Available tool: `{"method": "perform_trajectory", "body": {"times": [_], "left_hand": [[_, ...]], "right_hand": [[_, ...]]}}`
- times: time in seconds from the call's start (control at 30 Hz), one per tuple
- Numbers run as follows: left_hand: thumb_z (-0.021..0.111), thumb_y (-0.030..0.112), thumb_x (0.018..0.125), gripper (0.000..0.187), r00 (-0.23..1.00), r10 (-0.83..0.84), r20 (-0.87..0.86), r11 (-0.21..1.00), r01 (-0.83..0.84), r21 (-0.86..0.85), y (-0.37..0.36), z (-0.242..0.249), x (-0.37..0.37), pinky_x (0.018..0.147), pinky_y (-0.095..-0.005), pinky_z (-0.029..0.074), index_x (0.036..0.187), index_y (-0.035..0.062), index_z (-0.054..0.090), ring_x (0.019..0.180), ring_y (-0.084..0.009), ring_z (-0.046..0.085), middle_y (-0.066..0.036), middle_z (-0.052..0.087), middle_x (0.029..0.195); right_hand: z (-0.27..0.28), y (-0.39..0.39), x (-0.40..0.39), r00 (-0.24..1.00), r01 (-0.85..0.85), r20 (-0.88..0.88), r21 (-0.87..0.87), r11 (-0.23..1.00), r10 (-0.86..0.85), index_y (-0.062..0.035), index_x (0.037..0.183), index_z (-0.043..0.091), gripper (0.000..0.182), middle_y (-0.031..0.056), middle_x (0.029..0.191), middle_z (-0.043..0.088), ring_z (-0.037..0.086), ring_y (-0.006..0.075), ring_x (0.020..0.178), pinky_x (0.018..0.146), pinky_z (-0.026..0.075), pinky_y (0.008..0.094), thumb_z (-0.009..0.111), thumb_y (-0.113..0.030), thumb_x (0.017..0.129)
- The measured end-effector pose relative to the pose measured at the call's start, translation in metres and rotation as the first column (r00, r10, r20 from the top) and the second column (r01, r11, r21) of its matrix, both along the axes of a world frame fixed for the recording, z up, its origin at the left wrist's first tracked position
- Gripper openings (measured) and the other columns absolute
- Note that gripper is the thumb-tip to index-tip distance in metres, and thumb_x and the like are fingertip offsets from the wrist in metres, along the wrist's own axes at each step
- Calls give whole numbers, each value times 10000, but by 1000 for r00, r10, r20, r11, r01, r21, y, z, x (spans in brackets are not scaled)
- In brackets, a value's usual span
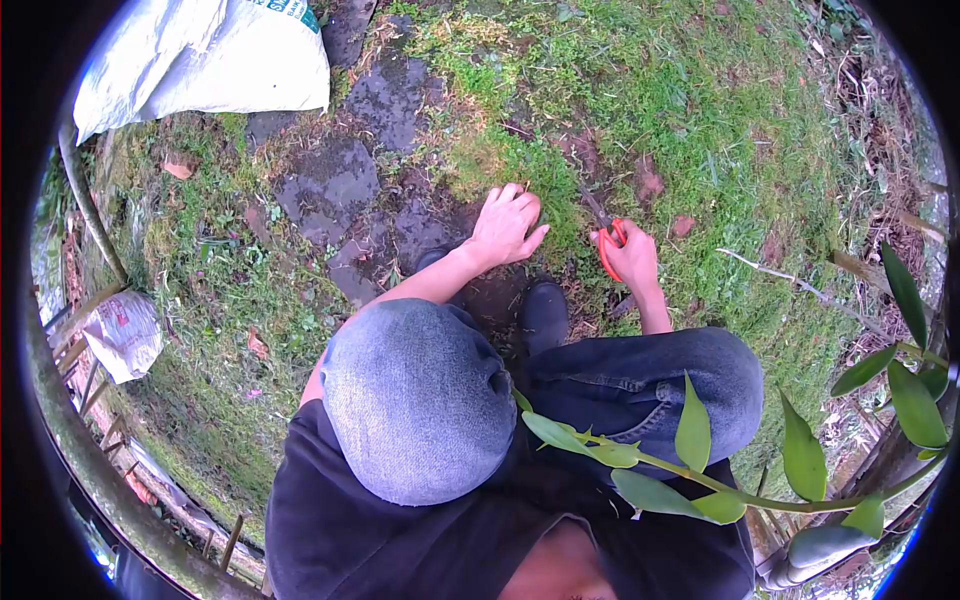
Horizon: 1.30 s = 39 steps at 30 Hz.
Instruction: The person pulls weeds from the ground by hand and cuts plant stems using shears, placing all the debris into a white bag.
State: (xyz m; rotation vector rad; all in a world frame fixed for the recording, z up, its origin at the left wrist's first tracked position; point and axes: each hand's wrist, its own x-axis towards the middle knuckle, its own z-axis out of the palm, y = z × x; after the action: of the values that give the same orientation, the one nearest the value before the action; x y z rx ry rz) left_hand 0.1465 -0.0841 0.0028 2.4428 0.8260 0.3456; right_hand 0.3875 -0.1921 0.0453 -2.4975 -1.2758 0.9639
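Note:
My right hand [634, 260] is closed around the orange-red handles of a pair of scissors [606, 250]. Their dark blades point up and slightly left, low over the grass. To the left of the blades, my left hand [507, 226] rests at the grass [540, 175] with its fingers bent and the thumb held apart. I see nothing gripped in it, though its fingertips are partly hidden. Between my knees, my dark boots [545, 312] stand on the ground just below both hands.
Flat dark paving stones [330, 190] run along the left of my hands. A large white sack [230, 70] lies at upper left, a smaller white bag [124, 335] at far left. A leafy branch [740, 490] crosses in front at lower right; a thin stick [800, 283] lies right.

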Motion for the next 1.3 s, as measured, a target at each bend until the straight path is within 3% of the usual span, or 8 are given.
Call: {"method": "perform_trajectory", "body": {"times": [0.1, 0.27, 0.4, 0.53, 0.73, 0.83, 1.13, 1.3], "left_hand": [[734, 297, 845, 252, 993, 100, -68, 992, -105, -70, 7, 0, 18, 910, -427, 403, 934, 64, 693, 1078, -296, 561, -77, 674, 1044], [738, 232, 847, 144, 983, -44, -180, 999, 43, -10, 29, -25, 37, 798, -454, 531, 928, 117, 768, 917, -314, 669, -125, 713, 977], [754, 256, 864, 193, 976, 202, -83, 920, -218, -325, 43, -20, 35, 736, -476, 562, 911, 70, 775, 752, -375, 706, -185, 711, 763], [754, 258, 872, 199, 970, 151, -192, 873, -222, -435, 62, -18, 36, 726, -462, 552, 939, 72, 779, 739, -368, 705, -169, 695, 688], [751, 261, 877, 194, 980, 154, -124, 892, -192, -409, 66, -32, 36, 721, -457, 549, 942, 80, 780, 728, -348, 711, -168, 696, 690], [738, 273, 890, 199, 972, 154, -176, 869, -218, -444, 66, -23, 37, 709, -458, 543, 952, 88, 780, 710, -344, 706, -163, 691, 684], [749, 326, 861, 232, 998, 35, -61, 937, -54, -346, 58, -14, 34, 738, -495, 541, 924, 103, 771, 809, -377, 693, -155, 706, 785], [734, 310, 875, 230, 999, -8, -54, 937, -12, -349, 54, -18, 35, 736, -493, 527, 923, 88, 769, 819, -389, 679, -163, 705, 817]], "right_hand": [[-2, -1, 1, 1000, 6, 5, -1, 1000, -6, -40, 863, 642, 495, 126, 691, 648, 644, 318, 662, 672, 495, 446, 811, -499, 785], [-2, -1, 0, 999, -16, 28, 1, 1000, 16, -43, 878, 654, 504, 126, 689, 645, 645, 318, 665, 675, 495, 444, 810, -513, 782], [1, -2, -1, 1000, -24, 18, -9, 1000, 24, -45, 898, 660, 518, 138, 704, 658, 661, 338, 691, 690, 505, 449, 803, -530, 783], [1, -6, -5, 987, -139, 84, 28, 990, 136, -21, 816, 626, 526, 176, 690, 653, 677, 366, 696, 682, 516, 468, 815, -509, 776], [6, 3, -8, 954, -270, 91, -150, 951, 286, -52, 920, 663, 550, 185, 800, 711, 708, 389, 833, 749, 535, 479, 800, -563, 768], [7, 12, -13, 944, -294, 111, -149, 944, 312, -43, 925, 666, 569, 181, 813, 714, 709, 383, 840, 756, 539, 481, 803, -571, 760], [-11, 13, -24, 908, -385, 182, 0, 923, 378, -27, 954, 677, 536, 189, 812, 711, 710, 372, 846, 758, 547, 476, 802, -517, 774], [-22, 11, -21, 904, -408, 132, -12, 913, 406, -13, 961, 673, 512, 199, 796, 704, 708, 381, 809, 737, 549, 483, 801, -481, 795]]}}
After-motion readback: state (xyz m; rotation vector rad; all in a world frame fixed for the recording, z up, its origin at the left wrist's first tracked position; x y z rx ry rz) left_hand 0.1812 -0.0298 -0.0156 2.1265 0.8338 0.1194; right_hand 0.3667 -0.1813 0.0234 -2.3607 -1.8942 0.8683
